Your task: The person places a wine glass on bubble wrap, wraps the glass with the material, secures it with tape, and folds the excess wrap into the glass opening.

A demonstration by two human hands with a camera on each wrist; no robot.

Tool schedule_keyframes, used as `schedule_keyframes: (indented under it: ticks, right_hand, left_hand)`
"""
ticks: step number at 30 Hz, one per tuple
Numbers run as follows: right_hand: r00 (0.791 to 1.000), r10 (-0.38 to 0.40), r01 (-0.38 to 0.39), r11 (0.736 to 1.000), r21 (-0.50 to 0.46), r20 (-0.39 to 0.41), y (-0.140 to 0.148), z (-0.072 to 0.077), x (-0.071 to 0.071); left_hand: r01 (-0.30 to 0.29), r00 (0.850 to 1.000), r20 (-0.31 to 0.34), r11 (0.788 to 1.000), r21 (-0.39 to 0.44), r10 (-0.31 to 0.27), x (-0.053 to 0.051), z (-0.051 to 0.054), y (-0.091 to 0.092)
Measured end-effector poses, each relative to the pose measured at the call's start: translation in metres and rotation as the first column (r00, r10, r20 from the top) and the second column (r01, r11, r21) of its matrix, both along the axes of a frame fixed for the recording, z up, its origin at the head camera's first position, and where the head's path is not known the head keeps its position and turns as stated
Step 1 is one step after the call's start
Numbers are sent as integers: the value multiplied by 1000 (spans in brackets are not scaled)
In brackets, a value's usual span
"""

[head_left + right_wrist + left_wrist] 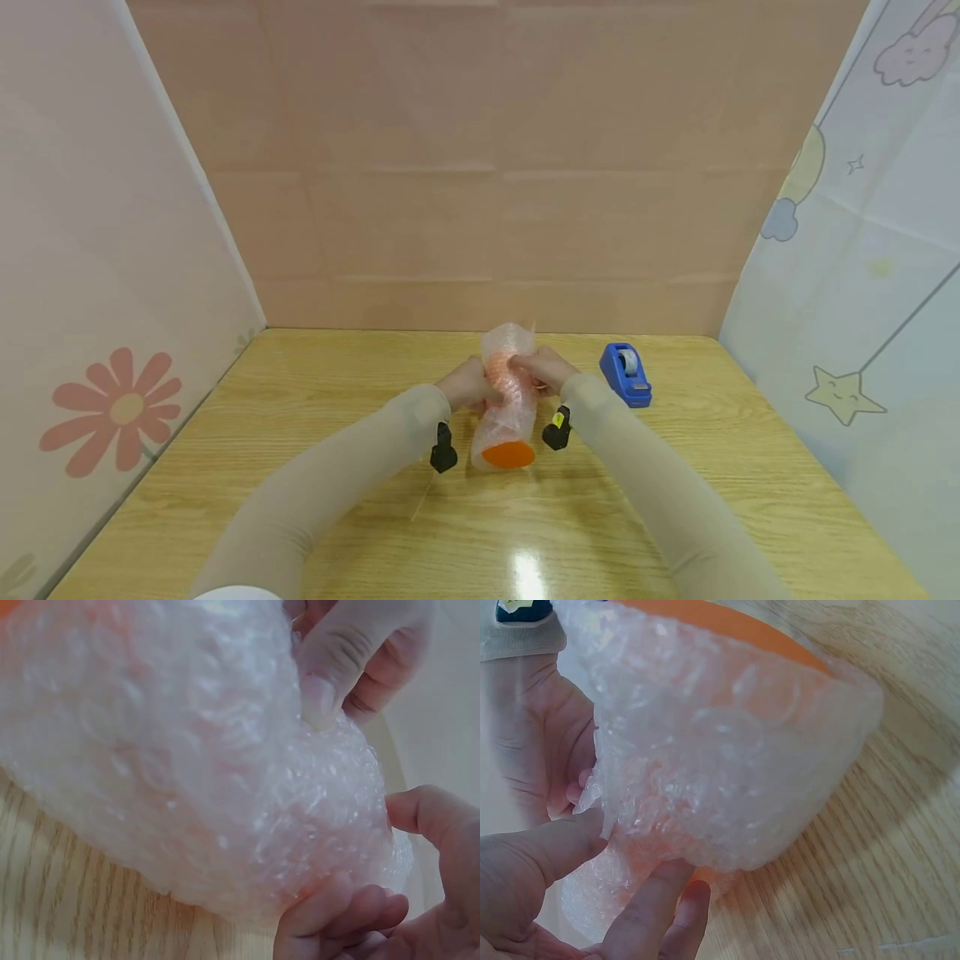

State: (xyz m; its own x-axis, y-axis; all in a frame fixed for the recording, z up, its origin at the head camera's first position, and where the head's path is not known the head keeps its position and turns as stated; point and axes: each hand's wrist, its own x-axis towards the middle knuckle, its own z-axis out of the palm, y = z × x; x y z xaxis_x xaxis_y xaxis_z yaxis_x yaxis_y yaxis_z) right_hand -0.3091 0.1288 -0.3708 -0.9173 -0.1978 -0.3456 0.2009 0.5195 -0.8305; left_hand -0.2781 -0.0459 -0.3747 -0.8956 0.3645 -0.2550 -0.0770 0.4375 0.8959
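Observation:
An orange object with a round, wide end is wrapped in bubble wrap, narrower in the middle; its exact kind is hidden by the wrap. From the left side, my left hand grips the narrow middle. My right hand holds the wrap from the right, a little farther up, with its thumb over the top. The left wrist view shows the left fingers curled against the wrap. In the right wrist view, the right hand has thumb and fingers around the far part.
A blue tape dispenser with a roll of tape stands right of the hands on the wooden table. The pinkish-brown back wall and two patterned side walls enclose the table. A black device sits at the left wrist.

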Motion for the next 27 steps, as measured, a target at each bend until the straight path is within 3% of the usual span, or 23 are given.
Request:
schedule_keyframes:
  ticks: [6, 10, 15, 27]
  right_hand:
    - [999, 42, -42, 998, 46, 6, -3, 3, -3]
    - [990, 94, -92, 995, -27, 103, 2, 3, -10]
    - [964, 149, -113, 979, -168, 219, 10, 6, -15]
    - [958, 168, -108, 963, -249, 233, 14, 5, -13]
  left_hand:
    - [-3, 1000, -4, 1000, 0, 3, -1, -1, -2]
    - [-15, 1000, -6, 998, -57, 14, -2, -2, -3]
    - [-17, 1000, 9, 999, -35, 18, -3, -2, -3]
    - [-16, 1000, 10, 1000, -8, 16, -4, -4, -3]
